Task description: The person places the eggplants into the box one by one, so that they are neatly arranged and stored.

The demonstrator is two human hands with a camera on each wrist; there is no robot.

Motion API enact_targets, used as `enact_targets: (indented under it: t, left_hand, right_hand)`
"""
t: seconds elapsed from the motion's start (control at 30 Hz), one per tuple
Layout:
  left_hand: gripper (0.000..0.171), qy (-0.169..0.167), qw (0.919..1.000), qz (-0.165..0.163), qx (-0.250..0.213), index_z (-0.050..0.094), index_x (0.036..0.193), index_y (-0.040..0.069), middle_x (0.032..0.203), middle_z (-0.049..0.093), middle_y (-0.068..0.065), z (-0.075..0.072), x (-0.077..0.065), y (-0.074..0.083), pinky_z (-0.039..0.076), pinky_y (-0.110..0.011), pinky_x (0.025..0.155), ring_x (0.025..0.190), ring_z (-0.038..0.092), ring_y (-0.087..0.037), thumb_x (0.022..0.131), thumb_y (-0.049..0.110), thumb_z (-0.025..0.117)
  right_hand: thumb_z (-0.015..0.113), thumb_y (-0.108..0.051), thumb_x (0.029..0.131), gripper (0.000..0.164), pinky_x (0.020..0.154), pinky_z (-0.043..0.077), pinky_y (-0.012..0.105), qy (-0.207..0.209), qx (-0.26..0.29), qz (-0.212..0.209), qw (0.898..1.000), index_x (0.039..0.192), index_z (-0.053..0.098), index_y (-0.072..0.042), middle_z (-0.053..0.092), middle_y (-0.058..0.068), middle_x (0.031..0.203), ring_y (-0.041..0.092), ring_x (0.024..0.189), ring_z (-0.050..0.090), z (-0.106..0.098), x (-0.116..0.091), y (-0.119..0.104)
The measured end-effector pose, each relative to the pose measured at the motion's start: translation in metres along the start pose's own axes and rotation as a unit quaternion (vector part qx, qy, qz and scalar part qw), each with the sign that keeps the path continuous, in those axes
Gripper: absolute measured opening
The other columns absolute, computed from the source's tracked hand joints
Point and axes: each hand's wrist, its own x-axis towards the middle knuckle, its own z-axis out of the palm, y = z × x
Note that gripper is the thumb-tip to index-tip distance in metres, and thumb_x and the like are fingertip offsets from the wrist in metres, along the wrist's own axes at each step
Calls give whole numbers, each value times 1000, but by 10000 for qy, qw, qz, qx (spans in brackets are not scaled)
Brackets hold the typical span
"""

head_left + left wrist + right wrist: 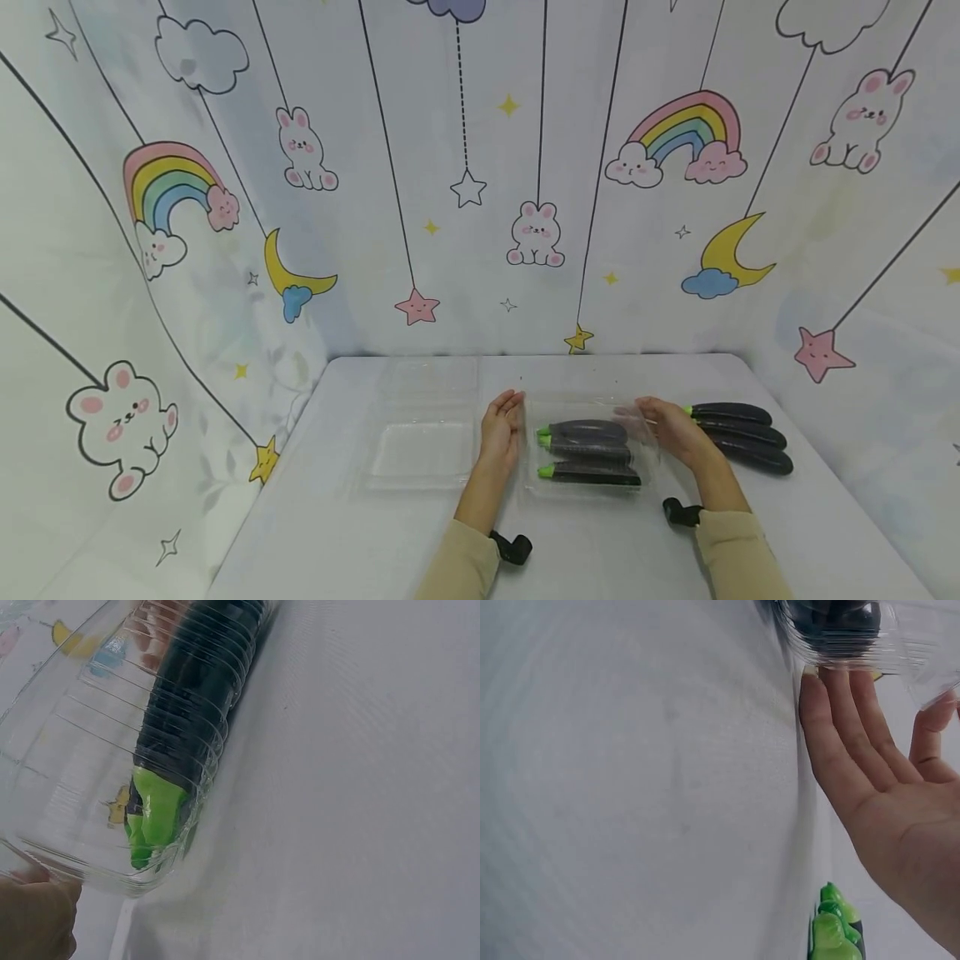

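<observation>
A clear plastic box (531, 492) stands between the two hands, with three dark eggplants (592, 452) lying side by side inside. Their green stem ends (161, 802) point left, toward the left hand. My left hand (498, 432) is at the box's left side, fingers reaching up along it, fingertips right at the rim in the left wrist view. On the opposite side, my right hand (678, 432) lays three straight fingers (847, 731) against the ribbed wall. Its other fingertips are up near the clear upper edge.
Another clear plastic box (420, 454) lies open on the left of the white table (300, 533), its lid (431, 383) folded back. Three loose eggplants (742, 437) lie right of the right hand. A patterned cloth (465, 250) hangs behind the table.
</observation>
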Motion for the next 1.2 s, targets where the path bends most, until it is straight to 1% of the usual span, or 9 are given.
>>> enact_targets:
  t: [0.13,0.2,0.3,0.4,0.5,0.67,0.9,1.03,1.2]
  left_hand:
    - [61,-15,10000,30,65,45,140,-10,133,60,-23,-2,-1,-1,43,-16,80,131,52,-28,82,-27,32]
    - [58,-45,10000,51,66,44,141,-12,134,59,-25,-3,-1,0,46,-20,90,134,52,-32,85,-25,33]
    - [51,-139,9999,50,-67,40,144,-14,139,55,-29,-3,-1,0,44,-28,112,139,49,-36,93,-20,37]
    - [45,-224,9996,53,-149,37,145,-16,143,51,-32,-3,-2,1,34,-37,124,142,45,-39,101,-12,42]
    - [42,-203,9998,66,-35,40,144,-15,144,51,-32,-2,-2,2,38,-36,121,142,46,-39,102,-10,44]
    - [45,-202,9985,165,474,42,144,-13,146,52,-31,1,-5,6,46,-26,99,143,46,-39,99,-14,42]
    - [55,-246,9882,422,1455,41,147,-12,150,47,-31,1,-16,11,37,-45,122,148,40,-41,93,-20,40]
    - [59,-361,9765,659,2018,40,148,-13,151,46,-32,2,-20,12,35,-50,123,148,38,-44,90,-21,41]
    - [60,-437,9618,553,2645,39,151,-9,155,44,-29,0,-28,17,39,-50,120,149,38,-43,92,-16,46]
  right_hand:
    - [41,-36,113,42,121,21,71,-238,-130,42,9996,136,52,-3,44,23,159,47,152,27,2,-1,-1]
    - [43,-31,111,39,121,19,72,-176,-170,71,9997,134,51,-1,46,23,158,47,152,27,4,-1,-1]
    - [46,-21,109,25,117,35,59,15,-127,86,9999,125,55,-3,54,16,149,41,146,38,4,-2,-1]
    - [48,-14,106,17,105,47,41,199,-76,130,9997,119,57,-6,55,4,135,27,131,50,2,-2,1]
    - [49,-12,106,19,103,47,38,231,-66,175,9996,122,57,-6,54,0,133,23,127,52,1,-2,1]
    - [50,-14,106,20,108,45,45,366,-146,230,9990,121,59,-6,55,2,137,29,134,49,4,-4,-3]
    - [49,-25,110,44,118,39,57,585,-474,389,9964,142,46,5,41,26,158,39,143,44,9,-10,-4]
    - [52,-31,110,56,118,37,62,730,-688,217,9947,151,41,6,40,28,160,41,143,44,10,-18,-4]
    - [56,-33,109,62,117,39,62,685,-810,-9,9944,155,37,5,48,27,155,38,138,54,12,-35,-6]
